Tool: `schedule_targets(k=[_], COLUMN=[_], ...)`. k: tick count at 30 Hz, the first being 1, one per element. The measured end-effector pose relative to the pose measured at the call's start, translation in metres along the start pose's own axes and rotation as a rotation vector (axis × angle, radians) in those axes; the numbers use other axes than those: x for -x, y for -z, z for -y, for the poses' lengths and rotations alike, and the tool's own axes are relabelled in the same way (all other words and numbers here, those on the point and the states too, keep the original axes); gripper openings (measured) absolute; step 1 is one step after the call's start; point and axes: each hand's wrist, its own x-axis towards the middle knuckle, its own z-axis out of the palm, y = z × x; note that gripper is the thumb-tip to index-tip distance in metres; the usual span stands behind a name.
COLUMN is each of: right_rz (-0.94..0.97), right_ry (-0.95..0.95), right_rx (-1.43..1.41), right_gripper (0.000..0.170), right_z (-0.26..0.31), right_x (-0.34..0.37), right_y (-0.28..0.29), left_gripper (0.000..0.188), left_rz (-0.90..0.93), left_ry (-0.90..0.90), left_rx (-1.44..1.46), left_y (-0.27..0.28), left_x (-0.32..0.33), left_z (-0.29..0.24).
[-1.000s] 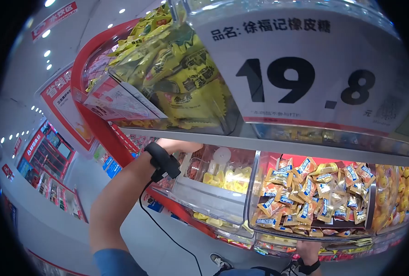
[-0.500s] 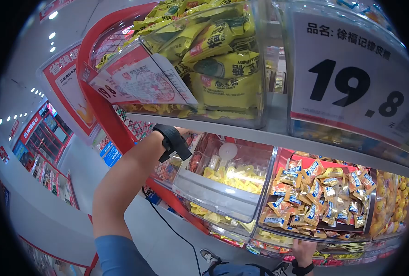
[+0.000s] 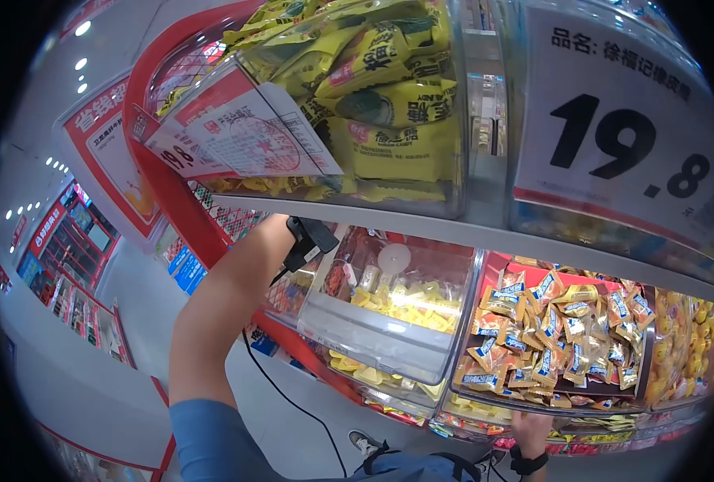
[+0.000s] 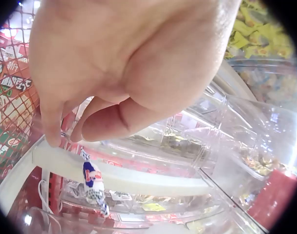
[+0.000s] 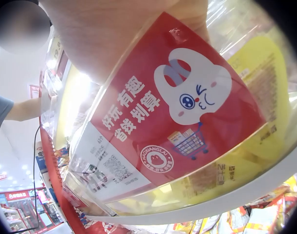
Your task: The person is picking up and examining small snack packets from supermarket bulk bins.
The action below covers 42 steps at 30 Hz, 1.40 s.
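In the left wrist view, my left hand [image 4: 124,73] reaches down with thumb and forefinger close together. A twist-wrapped candy [image 4: 94,180] in white and blue hangs just below those fingertips, its upper twist near them. From the head view that hand is hidden under the upper shelf, leaving the forearm [image 3: 228,313] and black wristband visible. My right hand [image 3: 531,430] is at the front of the lower bins, below the tray of gold-wrapped candies [image 3: 550,329]. Close up, it lies behind a red rabbit label [image 5: 187,107] on a clear bin; its fingers are hidden.
Overhead, the shelf holds a clear bin of yellow candy packets [image 3: 389,120] and a big price sign [image 3: 614,128]. A curved red frame [image 3: 164,185] with mesh edges the left side. Beneath the shelf stands a lidded clear bin [image 3: 389,321] of yellow candies. A black cable [image 3: 292,394] hangs by the forearm.
The head view has swung left, so the yellow packets and price sign sit further right. My left forearm has shifted and its wristband turned slightly under the shelf. The right hand stays low at the bins.
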Motion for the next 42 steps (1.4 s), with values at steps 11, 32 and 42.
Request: schedule_targets(k=[11,32,42], right_rz=[0.043,0.064,0.037], right_ry=[0.062,-0.011,0.047], right_rx=[0.122,0.052,0.119], right_gripper=[0.022,0.027,0.021], right_z=[-0.010,0.000,-0.009], right_x=[0.002,0.001,0.003], right_y=[-0.005,0.001,-0.005], left_gripper=[0.032,0.033,0.034], left_rz=[0.283,0.403,0.231], left_ry=[0.020,-0.318,-0.013], left_rx=[-0.054,-0.210,-0.018], left_y=[0.008,-0.020,0.008], left_x=[0.028,0.001,0.004], left_z=[-0.020,-0.021,-0.015])
